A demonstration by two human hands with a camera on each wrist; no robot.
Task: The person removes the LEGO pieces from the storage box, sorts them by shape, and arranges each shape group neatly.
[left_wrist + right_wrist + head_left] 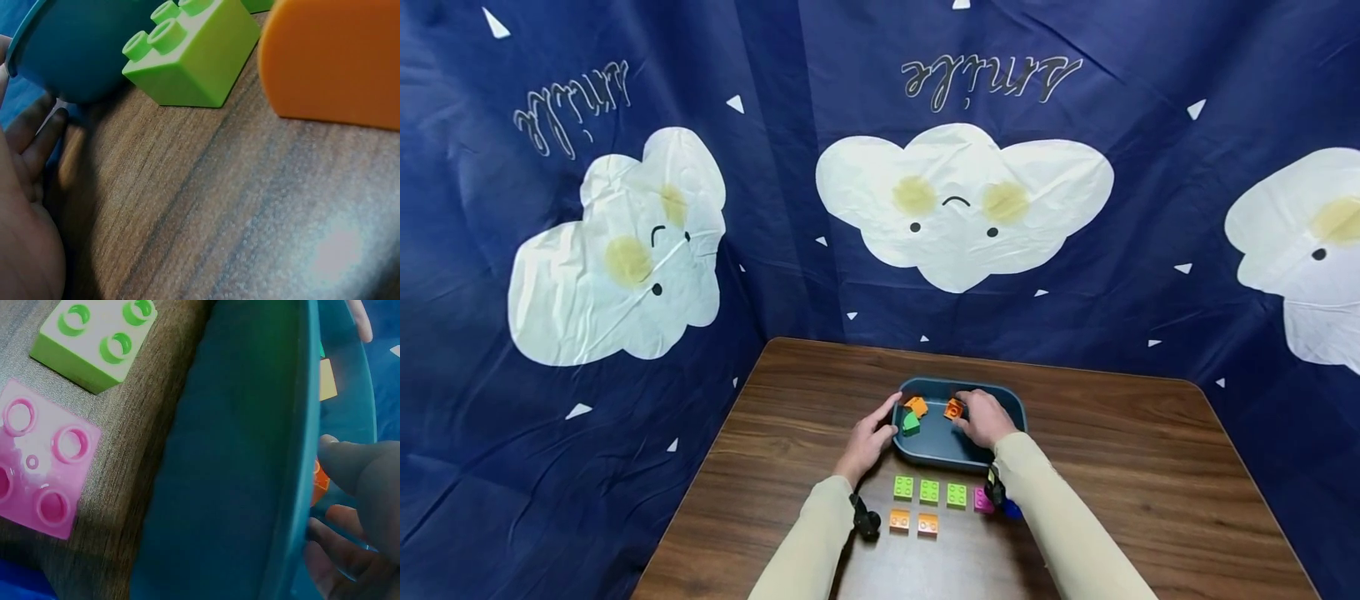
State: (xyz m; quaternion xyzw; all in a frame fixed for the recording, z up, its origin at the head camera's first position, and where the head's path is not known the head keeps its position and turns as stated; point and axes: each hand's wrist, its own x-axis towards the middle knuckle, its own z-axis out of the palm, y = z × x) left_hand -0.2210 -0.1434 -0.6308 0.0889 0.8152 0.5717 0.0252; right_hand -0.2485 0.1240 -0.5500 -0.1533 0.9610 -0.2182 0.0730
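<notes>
**A:** What is occupying the surface and room, front to back?

**B:** Two orange bricks (899, 520) are lying nearest on the wood-grain counter (1120, 433). Three lime bricks (929, 491), a pink brick (982, 500) and a blue brick (1012, 509) are forming the next row. A blue-grey bin (942, 442) is standing behind. A dark-blue curtain (865, 50) with printed clouds is enclosing the far side.

**A:** How are the hands lying?

**B:** The left hand (867, 442) is touching the bin's left rim, fingers extended, grip released. The right hand (987, 417) is hanging inside the bin, its grip pinching a loose orange brick (953, 408).

**A:** How are the views differing?

**B:** The right wrist view is exposing the pink brick's studs; the head view is partly hiding them behind a wrist strap (994, 486).
</notes>
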